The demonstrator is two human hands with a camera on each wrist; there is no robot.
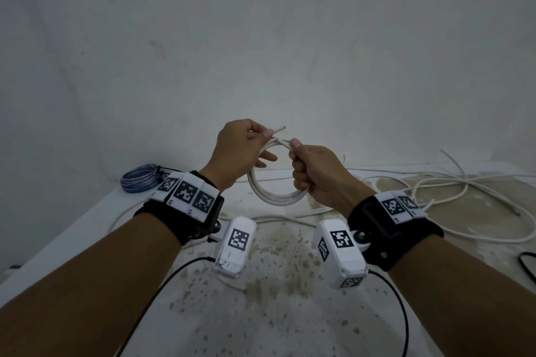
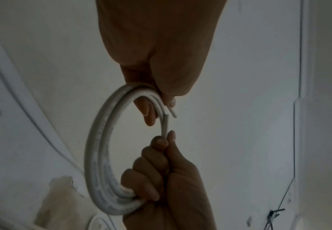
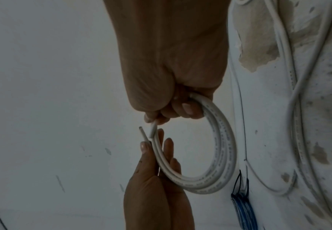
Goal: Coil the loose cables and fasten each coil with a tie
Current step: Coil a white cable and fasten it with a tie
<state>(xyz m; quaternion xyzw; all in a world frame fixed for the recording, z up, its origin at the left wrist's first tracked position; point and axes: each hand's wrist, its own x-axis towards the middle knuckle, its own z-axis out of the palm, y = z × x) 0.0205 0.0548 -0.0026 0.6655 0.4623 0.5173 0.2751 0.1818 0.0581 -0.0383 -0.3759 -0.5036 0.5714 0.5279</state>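
Item: two black leads [image 1: 162, 278], lying nearest the viewer on the stained white tabletop [image 1: 275, 313], one curving under each forearm.

Item: right hand [image 1: 319, 174], raised above the tabletop, fingers curling tight around the white cable coil [image 1: 272, 197] and gripping its right side, thumb and forefinger pinching the strands at the top.

Item: left hand [image 1: 237, 151], holding the coil's left side; thumb and forefinger are pinching the free cable end [image 1: 280, 128], which is sticking out to the right, while the other fingers are reaching through the loop.

Item: white cable coil, several turns, hanging upright in the air between both hands.

Item: loose white cables [image 1: 435, 191], sprawling uncoiled across the right and middle of the table behind the hands.

Item: blue-and-white coil [image 1: 139, 178], already tied with a black tie, lying at the far left edge by the wall [image 1: 261, 38].
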